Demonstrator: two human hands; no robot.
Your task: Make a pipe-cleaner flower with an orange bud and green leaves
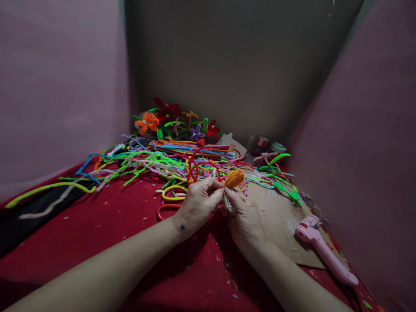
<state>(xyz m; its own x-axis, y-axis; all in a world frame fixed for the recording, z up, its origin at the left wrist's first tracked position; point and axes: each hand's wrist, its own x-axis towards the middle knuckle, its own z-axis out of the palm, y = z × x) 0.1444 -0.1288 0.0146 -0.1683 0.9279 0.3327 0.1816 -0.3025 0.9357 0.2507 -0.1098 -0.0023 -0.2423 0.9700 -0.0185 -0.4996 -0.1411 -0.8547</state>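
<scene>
My left hand [199, 203] and my right hand [244, 216] meet over the red cloth [113, 234], fingers pinched together on a small orange pipe-cleaner piece [234, 178] shaped like a fuzzy petal. Both hands are closed round its lower end, where a thin pale stem shows between the fingers. Just behind them lies a tangled heap of coloured pipe cleaners [156, 162]. Loose yellow and red loops [172, 195] lie beside my left hand.
Finished pipe-cleaner flowers [177, 121] stand at the back against a grey board. A brown cardboard sheet [276, 216] lies at the right with a pink glue gun [321, 249] on it. Small jars [261, 143] sit behind. Pink walls close both sides.
</scene>
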